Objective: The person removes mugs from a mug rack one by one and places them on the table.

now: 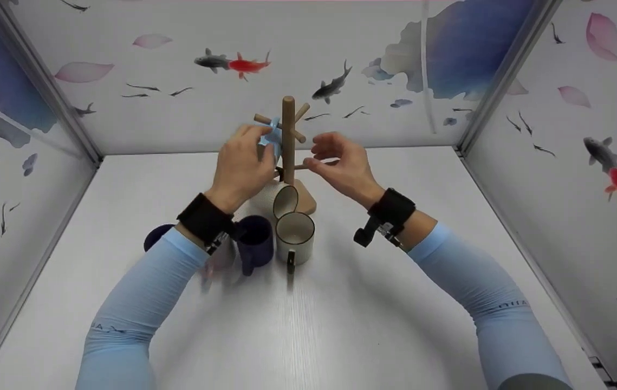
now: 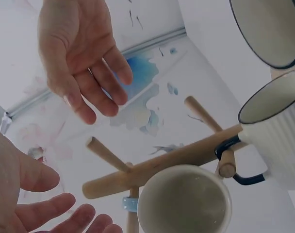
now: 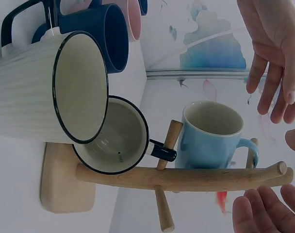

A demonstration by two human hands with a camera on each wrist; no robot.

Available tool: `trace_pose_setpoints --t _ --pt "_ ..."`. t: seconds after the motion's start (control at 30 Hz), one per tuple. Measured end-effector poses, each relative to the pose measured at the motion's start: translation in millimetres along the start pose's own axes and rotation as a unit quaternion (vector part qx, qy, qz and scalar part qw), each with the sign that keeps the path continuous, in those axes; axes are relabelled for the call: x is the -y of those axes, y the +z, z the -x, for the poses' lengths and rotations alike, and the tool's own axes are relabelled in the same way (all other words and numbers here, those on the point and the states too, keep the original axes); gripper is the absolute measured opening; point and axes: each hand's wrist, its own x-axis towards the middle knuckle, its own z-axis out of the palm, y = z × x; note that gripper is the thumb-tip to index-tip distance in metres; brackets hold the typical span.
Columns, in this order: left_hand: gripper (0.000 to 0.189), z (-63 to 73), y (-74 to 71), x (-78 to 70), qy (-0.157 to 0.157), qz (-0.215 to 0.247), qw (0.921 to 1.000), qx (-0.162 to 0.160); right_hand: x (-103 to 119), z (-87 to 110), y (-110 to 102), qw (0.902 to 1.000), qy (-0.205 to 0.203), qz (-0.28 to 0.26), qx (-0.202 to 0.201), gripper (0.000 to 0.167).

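A wooden mug rack (image 1: 288,138) has pegs at two heights. On an upper peg a light blue mug (image 3: 210,136) hangs by its handle. A ribbed white mug with a dark rim (image 2: 276,131) hangs from a lower peg by its dark handle. My left hand (image 1: 243,162) is beside the blue mug, its fingers apart from it in the left wrist view. On the rack's other side my right hand (image 1: 343,162) is held up near the pegs, fingers spread and loosely bent. Neither hand holds anything.
A second white mug with a dark rim (image 1: 301,253) stands on the table before the rack. To its left are a dark blue mug (image 1: 255,244), a pink mug (image 3: 133,19) and another dark blue mug (image 1: 157,236). Printed panels (image 1: 140,119) enclose the table.
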Motion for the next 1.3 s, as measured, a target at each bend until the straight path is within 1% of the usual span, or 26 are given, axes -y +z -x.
trace_pose_setpoints --t 0.17,0.27,0.4,0.5,0.6,0.67,0.73,0.87,1.03,1.17,1.3 --pt "0.039 -24.1 -4.9 5.1 -0.025 -0.026 0.9992 0.018 7 -7.8 6 0.9997 -0.009 0.023 -0.005 0.047" --pt "0.039 -40.4 -6.4 7.9 -0.041 -0.053 0.9972 0.032 11 -14.1 9 0.9989 -0.017 0.041 -0.017 0.043" --pt "0.042 -62.1 -4.6 14.3 -0.07 -0.093 0.9914 0.059 12 -23.6 14 0.9954 -0.045 0.075 -0.039 0.034" --pt "0.047 -72.4 1.3 21.4 -0.09 -0.119 0.985 0.086 11 -28.1 17 0.9923 -0.064 0.096 -0.046 0.029" --pt "0.048 -76.9 8.7 27.3 -0.104 -0.134 0.9791 0.112 7 -30.3 21 0.9917 -0.068 0.098 -0.049 0.024" --pt "0.046 -78.4 11.9 29.2 -0.112 -0.128 0.9775 0.125 6 -31.1 21 0.9918 -0.068 0.094 -0.054 0.021" --pt "0.043 -80.2 13.2 29.6 -0.113 -0.119 0.9779 0.13 5 -32.4 21 0.9917 -0.068 0.09 -0.061 0.019" --pt "0.04 -84.3 10.1 29.6 -0.119 -0.093 0.9805 0.126 7 -35.6 20 0.9907 -0.077 0.084 -0.074 0.015" --pt "0.037 -86.2 6.7 32.7 -0.132 -0.074 0.9807 0.123 9 -38.6 22 0.9912 -0.082 0.074 -0.073 0.013" --pt "0.034 -87.2 6.3 34.7 -0.13 -0.067 0.9824 0.117 11 -40.8 22 0.9905 -0.085 0.074 -0.079 0.011" --pt "0.029 -88.0 6.9 35.5 -0.128 -0.06 0.9841 0.108 11 -43.4 21 0.9898 -0.075 0.082 -0.09 0.01"
